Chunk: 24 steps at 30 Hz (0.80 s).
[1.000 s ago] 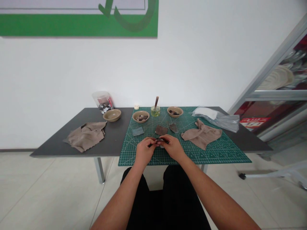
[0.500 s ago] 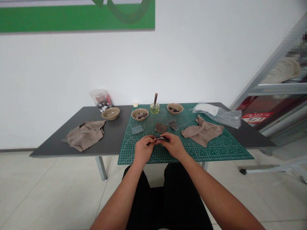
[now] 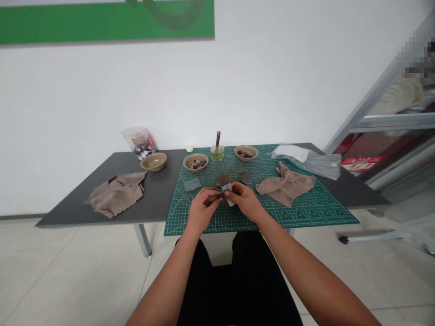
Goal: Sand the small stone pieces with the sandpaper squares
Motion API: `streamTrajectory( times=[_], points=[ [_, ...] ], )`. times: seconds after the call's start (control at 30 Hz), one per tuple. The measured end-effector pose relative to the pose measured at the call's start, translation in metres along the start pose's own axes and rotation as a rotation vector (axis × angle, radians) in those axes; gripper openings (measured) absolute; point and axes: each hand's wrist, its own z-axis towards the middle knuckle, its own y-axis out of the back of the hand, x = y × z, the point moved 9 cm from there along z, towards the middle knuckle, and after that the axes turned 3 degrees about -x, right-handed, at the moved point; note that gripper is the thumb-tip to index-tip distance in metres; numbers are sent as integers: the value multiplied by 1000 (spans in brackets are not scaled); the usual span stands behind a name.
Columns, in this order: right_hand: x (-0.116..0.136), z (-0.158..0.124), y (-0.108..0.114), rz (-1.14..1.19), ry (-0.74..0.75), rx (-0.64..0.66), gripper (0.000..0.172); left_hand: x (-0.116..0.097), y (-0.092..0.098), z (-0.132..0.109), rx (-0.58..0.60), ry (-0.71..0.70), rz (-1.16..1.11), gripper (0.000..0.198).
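Over the front of the green cutting mat [image 3: 190, 217], my right hand [image 3: 246, 199] is closed on a small grey piece of sandpaper [image 3: 229, 194], its thumb pressed on the face. My left hand [image 3: 202, 206] pinches something small and dark at the sandpaper's left edge; the fingers mostly hide it. Just beyond my fingers lie a brown sandpaper piece [image 3: 224, 179] and a curled dark one [image 3: 244, 176]. A blue-grey square [image 3: 192, 184] rests flat on the mat to the left.
Two bowls with small dark pieces, left [image 3: 196, 168] and right [image 3: 246, 158], flank a glass jar [image 3: 217, 154] holding thin sticks. Farther left are another bowl [image 3: 153, 162], a plastic tub [image 3: 139, 142] and a brown cloth [image 3: 117, 194]. Another cloth [image 3: 287, 183] and a plastic bag [image 3: 312, 163] lie right.
The grey sandpaper has turned so its flat face now shows between my hands; before, it was a thin dark edge. My view has shifted slightly.
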Motion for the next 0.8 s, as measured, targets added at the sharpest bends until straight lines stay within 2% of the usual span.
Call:
streamTrajectory(
  times=[0.2, 0.33, 0.43, 0.57, 0.8],
  points=[
    [1, 0, -8, 22, -35, 72, 30, -14, 0, -3, -3, -82, 198, 7],
    [3, 0, -9, -85, -37, 88, 30, -17, 0, -5, -26, -115, 322, 9],
    [1, 0, -8, -130, -46, 99, 30, -19, 0, -7, -36, -134, 328, 9],
    [-6, 0, -5, -57, -105, 95, 31, -19, 0, -8, -40, -142, 302, 4],
    [-6, 1, -4, -77, -102, 74, 30, -21, 0, -9, -39, -149, 303, 9]
  ],
)
